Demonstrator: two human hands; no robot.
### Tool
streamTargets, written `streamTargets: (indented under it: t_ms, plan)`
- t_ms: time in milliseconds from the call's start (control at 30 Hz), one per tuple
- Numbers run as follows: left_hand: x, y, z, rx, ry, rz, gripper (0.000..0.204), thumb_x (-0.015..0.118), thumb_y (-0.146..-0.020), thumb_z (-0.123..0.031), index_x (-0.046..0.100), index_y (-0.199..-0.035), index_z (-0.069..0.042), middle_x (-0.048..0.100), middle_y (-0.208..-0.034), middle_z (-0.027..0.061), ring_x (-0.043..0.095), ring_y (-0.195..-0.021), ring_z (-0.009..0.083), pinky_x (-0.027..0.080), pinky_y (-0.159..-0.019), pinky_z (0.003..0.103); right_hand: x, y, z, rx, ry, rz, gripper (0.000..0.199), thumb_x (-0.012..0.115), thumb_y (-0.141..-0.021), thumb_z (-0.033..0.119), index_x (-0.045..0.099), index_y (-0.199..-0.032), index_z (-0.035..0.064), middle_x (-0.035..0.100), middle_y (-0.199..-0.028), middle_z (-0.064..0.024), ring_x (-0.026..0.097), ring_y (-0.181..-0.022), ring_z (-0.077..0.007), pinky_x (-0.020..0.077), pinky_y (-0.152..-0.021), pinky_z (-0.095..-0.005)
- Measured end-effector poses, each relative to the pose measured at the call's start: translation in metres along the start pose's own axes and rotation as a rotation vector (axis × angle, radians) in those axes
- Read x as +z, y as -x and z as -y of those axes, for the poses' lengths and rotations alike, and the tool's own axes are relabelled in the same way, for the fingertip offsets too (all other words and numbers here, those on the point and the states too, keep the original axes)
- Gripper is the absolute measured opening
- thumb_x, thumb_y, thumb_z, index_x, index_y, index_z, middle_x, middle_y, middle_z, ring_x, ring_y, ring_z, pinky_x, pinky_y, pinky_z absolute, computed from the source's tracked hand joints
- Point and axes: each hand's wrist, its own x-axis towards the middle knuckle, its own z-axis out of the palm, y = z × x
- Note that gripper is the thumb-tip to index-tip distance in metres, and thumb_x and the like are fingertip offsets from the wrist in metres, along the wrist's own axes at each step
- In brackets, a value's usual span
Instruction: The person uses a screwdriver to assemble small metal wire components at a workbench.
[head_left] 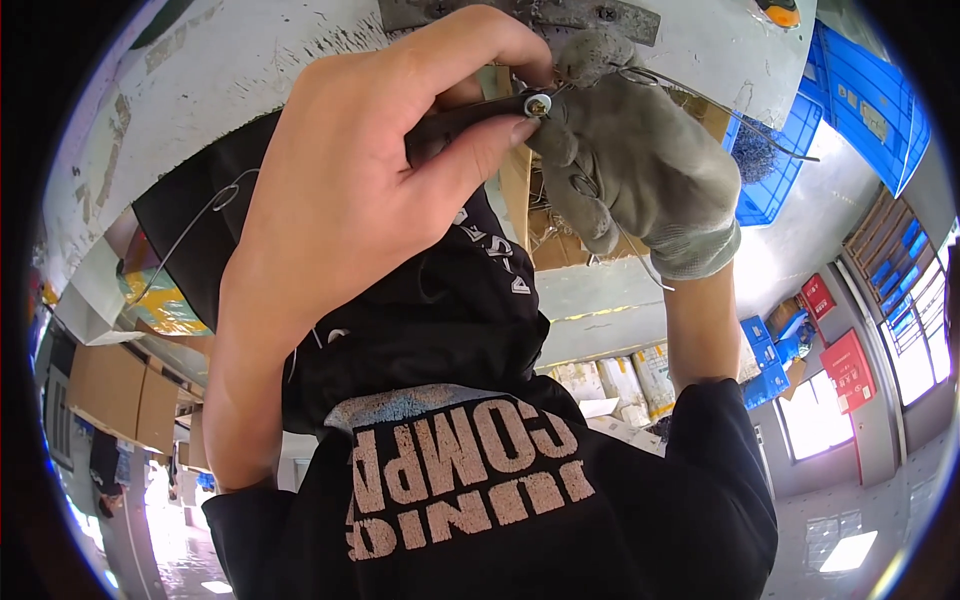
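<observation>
My bare left hand [350,165] is closed, pinching a dark flat strip [455,124] between thumb and fingers. At the strip's tip, beside my thumb, sits a pale washer with a brass-coloured screw head [538,106]. My right hand [650,150], in a grey, dirt-stained glove, is closed right beside that tip. A thin bent wire with a coiled loop [735,112] sticks out past its fingertips. Another looped wire [640,258] runs down from its lower fingers. What the gloved fingertips pinch is partly hidden. A third looped wire [188,230] shows behind my left wrist.
A worn white work surface [225,75] with a dark metal bar [630,18] lies beyond my hands. Below them is an opened cardboard box [555,250]. To the right, a blue bin [785,185] holds a dark wiry bundle [757,150]. Brown cartons [120,395] stand at left.
</observation>
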Motion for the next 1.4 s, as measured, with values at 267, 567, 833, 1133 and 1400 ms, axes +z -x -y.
streamTargets:
  t_ms: [267, 567, 833, 1133, 1400]
  plan:
    - [-0.004, 0.004, 0.008, 0.050, -0.006, -0.013, 0.026, 0.072, -0.083, 0.006, 0.066, -0.107, -0.002, 0.070, -0.095, 0.0018, 0.065, -0.078, 0.0086, 0.049, -0.073, 0.022, 0.002, -0.002, 0.025, 0.159, 0.493, 0.037, 0.052, 0.067, -0.094, 0.023, 0.050, -0.134, -0.0061, 0.066, -0.113, -0.0167, 0.064, -0.104, -0.0256, 0.0549, -0.089, -0.0377]
    - [0.000, 0.004, 0.012, 0.074, -0.012, -0.026, 0.028, 0.074, -0.081, 0.006, 0.066, -0.107, -0.001, 0.071, -0.097, 0.0020, 0.066, -0.079, 0.0085, 0.049, -0.074, 0.022, 0.044, -0.003, 0.034, 0.181, 0.594, -0.078, 0.024, 0.055, -0.101, 0.003, 0.054, -0.125, 0.0032, 0.065, -0.102, -0.0029, 0.061, -0.088, -0.0069, 0.0493, -0.072, -0.0197]
    - [-0.001, 0.005, 0.008, -0.007, -0.027, -0.012, 0.030, 0.075, -0.082, 0.005, 0.064, -0.110, -0.001, 0.070, -0.095, 0.0017, 0.065, -0.078, 0.0079, 0.049, -0.074, 0.022, 0.026, -0.007, 0.021, -0.015, 0.683, 0.025, 0.023, 0.059, -0.099, 0.003, 0.054, -0.121, 0.0027, 0.064, -0.098, -0.0028, 0.060, -0.081, -0.0056, 0.0484, -0.066, -0.0197]
    - [-0.003, 0.001, 0.004, -0.067, 0.034, 0.012, 0.029, 0.073, -0.083, 0.005, 0.063, -0.109, -0.001, 0.069, -0.092, 0.0023, 0.065, -0.077, 0.0084, 0.050, -0.074, 0.023, 0.049, -0.003, 0.044, 0.238, 0.577, -0.013, 0.022, 0.062, -0.096, 0.002, 0.053, -0.116, 0.0033, 0.062, -0.082, -0.0025, 0.057, -0.055, -0.0064, 0.0441, -0.046, -0.0207]
    - [-0.003, 0.000, 0.001, -0.067, 0.039, 0.022, 0.028, 0.073, -0.083, 0.005, 0.063, -0.108, -0.001, 0.069, -0.093, 0.0033, 0.066, -0.077, 0.0105, 0.052, -0.076, 0.024, 0.053, 0.000, 0.046, 0.163, 0.643, -0.020, 0.024, 0.062, -0.094, -0.002, 0.054, -0.116, 0.0026, 0.063, -0.083, -0.0031, 0.058, -0.056, -0.0063, 0.0447, -0.047, -0.0198]
